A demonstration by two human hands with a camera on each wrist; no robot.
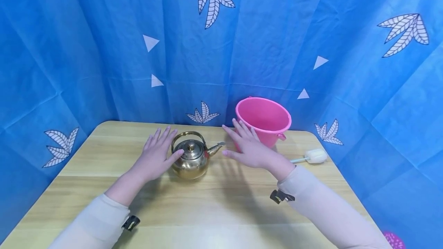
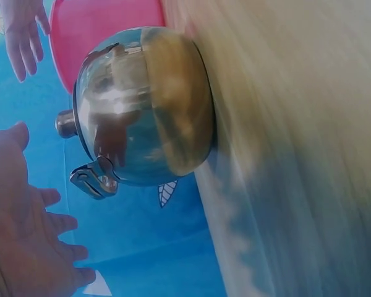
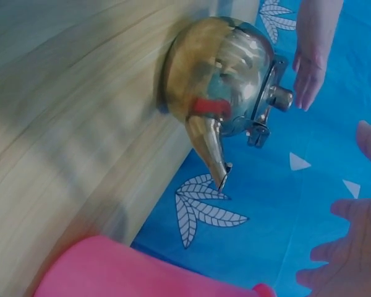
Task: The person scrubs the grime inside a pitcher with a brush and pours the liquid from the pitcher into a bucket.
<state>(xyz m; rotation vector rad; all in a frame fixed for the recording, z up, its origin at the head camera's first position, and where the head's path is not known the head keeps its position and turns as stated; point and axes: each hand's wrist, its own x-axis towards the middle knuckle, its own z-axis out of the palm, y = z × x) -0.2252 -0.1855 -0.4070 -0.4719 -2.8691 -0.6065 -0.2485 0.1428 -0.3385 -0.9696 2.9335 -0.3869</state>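
A shiny metal teapot (image 1: 191,164) with a lid, a knob and a raised hoop handle stands on the wooden table, its spout towards the right. My left hand (image 1: 156,156) hovers at the teapot's left side, fingers spread and holding nothing. My right hand (image 1: 250,147) is held in the air right of the spout, in front of a pink bucket (image 1: 264,112), its fingers also spread. The left wrist view shows the teapot (image 2: 145,105) apart from my left palm (image 2: 18,216). In the right wrist view the spout (image 3: 208,151) points towards the bucket (image 3: 136,272).
A white sponge brush (image 1: 315,156) with a pale stick handle lies at the table's right side, partly hidden by my right arm. Blue curtain (image 1: 270,49) with leaf prints surrounds the back and sides of the table (image 1: 207,214). The bucket stands near the back edge.
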